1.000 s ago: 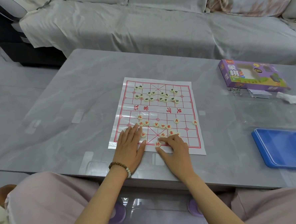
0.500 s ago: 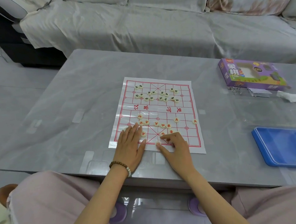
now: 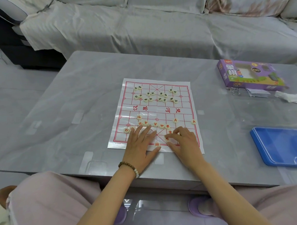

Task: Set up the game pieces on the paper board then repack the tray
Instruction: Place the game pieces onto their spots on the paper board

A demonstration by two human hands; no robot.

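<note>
The paper board [image 3: 161, 109] with red grid lines lies mid-table. Several cream pieces with dark lettering [image 3: 153, 95] cluster on its far half; several red-lettered pieces [image 3: 160, 125] are scattered on the near half. One red piece [image 3: 157, 144] sits alone on the middle of the near edge line. My left hand [image 3: 139, 146] lies flat on the board's near left part, fingers spread, holding nothing. My right hand [image 3: 182, 141] rests on the near right part, its index finger and thumb closed around a red piece [image 3: 167, 138]. The blue tray [image 3: 282, 146] lies to the right.
A purple game box [image 3: 249, 74] stands at the table's far right, with a clear wrapper [image 3: 258, 93] and a crumpled tissue [image 3: 291, 97] in front of it. A covered sofa [image 3: 156, 25] runs behind the table. My knees are at the table's near edge.
My right hand left the red piece on the middle of the near edge line and shifted slightly right onto another red piece. My left hand stayed flat on the board.
</note>
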